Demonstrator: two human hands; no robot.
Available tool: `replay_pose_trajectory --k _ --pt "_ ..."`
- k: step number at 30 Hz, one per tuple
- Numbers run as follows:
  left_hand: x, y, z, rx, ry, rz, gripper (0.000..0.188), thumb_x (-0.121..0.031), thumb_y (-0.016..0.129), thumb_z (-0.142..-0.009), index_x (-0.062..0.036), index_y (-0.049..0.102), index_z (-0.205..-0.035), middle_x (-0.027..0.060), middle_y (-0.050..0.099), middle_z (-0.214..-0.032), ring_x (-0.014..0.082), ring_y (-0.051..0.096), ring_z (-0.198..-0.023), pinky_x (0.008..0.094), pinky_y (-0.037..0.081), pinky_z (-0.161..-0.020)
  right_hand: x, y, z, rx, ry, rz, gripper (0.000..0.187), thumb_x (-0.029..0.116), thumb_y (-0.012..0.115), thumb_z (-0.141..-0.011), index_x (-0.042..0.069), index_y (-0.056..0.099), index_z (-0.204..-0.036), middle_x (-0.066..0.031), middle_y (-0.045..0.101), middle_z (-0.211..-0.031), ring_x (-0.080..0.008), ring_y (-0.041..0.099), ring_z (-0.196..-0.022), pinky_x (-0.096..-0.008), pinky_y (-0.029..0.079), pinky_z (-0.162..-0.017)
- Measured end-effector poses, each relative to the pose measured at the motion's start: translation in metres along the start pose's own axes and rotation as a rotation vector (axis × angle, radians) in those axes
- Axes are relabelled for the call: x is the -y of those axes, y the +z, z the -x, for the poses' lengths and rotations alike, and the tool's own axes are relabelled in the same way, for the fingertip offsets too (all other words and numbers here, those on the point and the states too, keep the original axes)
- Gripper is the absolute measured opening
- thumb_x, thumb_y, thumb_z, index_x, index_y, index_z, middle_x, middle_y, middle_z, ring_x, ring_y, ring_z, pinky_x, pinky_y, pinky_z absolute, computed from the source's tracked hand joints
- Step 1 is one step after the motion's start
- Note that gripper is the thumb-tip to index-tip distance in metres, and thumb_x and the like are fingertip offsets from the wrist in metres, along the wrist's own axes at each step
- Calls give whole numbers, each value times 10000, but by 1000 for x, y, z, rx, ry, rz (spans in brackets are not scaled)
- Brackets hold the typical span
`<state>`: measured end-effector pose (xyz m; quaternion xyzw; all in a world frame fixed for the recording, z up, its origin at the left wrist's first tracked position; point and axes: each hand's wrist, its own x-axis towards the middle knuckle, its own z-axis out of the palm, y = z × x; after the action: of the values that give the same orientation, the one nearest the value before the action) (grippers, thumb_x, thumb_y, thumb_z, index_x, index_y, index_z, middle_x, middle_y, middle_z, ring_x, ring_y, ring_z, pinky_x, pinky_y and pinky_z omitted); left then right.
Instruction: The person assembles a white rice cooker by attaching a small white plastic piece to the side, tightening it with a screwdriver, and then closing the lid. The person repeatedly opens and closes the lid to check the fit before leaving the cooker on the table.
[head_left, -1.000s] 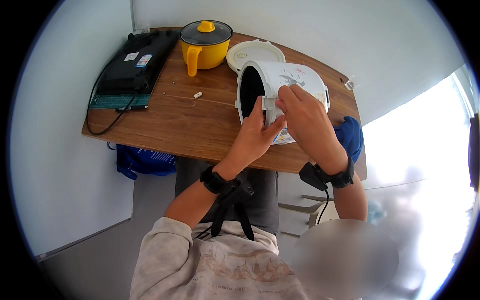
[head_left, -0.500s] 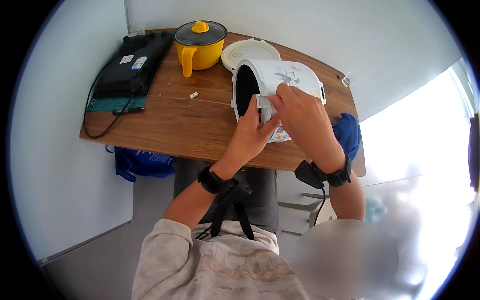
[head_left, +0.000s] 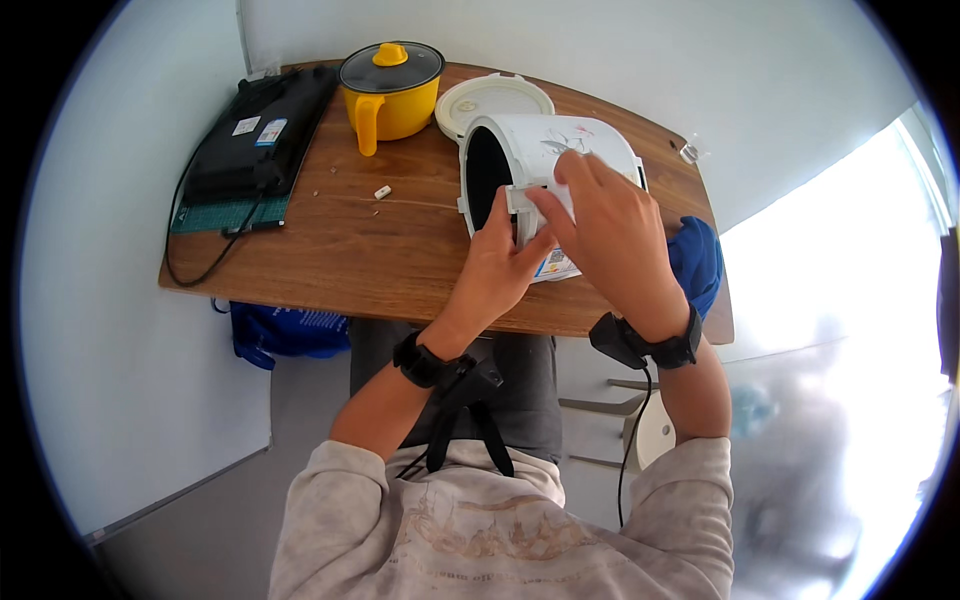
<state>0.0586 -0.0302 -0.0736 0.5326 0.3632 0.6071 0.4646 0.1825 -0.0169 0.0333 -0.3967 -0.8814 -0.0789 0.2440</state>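
Note:
A white rice cooker body [head_left: 595,140] with a floral print lies on its side on the table, its dark mouth turned to the left. Around its near rim my left hand [head_left: 493,262] is closed, thumb outside and fingers toward the opening. A small white plastic block [head_left: 519,198] juts from that rim, above my left fingers. My right hand [head_left: 618,235] is bent over the body's side. Its thumb touches the block's right end, and its index finger stands apart from the thumb. My right hand hides part of the shell, and its other fingertips are hard to see.
Behind the cooker body lies a round white lid [head_left: 492,97]. A yellow pot [head_left: 395,108] with a glass lid stands back left. Left of it, a flat black appliance [head_left: 245,150] with a cable rests on a green mat [head_left: 205,217]. Blue cloth [head_left: 697,262] lies at the right edge.
My right thumb and index finger have spread further apart at the white block. My left hand keeps its hold on the rim. The whole view has shifted slightly.

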Motion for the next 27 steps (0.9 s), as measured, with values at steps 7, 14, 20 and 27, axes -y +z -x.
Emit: replay_pose_trajectory --k 7,14,20,27 --pt "11 -1 -2 0 21 87 402 -127 642 -994 -7 445 -1324 102 648 -1121 121 597 -939 299 511 -811 -5 10 6 -15 -111 -23 159 53 651 -859 36 551 -982 -127 596 -910 -307 648 -827 -402 532 -660" --pt "13 -1 -5 -20 -11 94 430 -156 656 -987 -7 452 -1335 95 653 -1161 127 606 -996 306 507 -876 -16 5 17 -109 -184 -57 274 -13 665 -735 21 556 -983 -91 574 -907 -255 635 -835 -375 547 -685" --pt "-5 -13 -10 -23 -116 176 490 -174 651 -994 -10 435 -1402 130 611 -1295 167 602 -1136 313 499 -962 -73 -3 62 -314 452 -242 96 23 638 -846 9 599 -932 -157 683 -831 -322 681 -714 -389 548 -654" --pt "-3 -11 -16 -38 -96 123 472 -202 645 -1003 32 457 -1367 130 612 -1287 153 597 -1137 302 499 -954 -162 78 160 -79 679 -75 62 93 615 -845 38 642 -849 -210 673 -748 -403 667 -744 -475 541 -667"
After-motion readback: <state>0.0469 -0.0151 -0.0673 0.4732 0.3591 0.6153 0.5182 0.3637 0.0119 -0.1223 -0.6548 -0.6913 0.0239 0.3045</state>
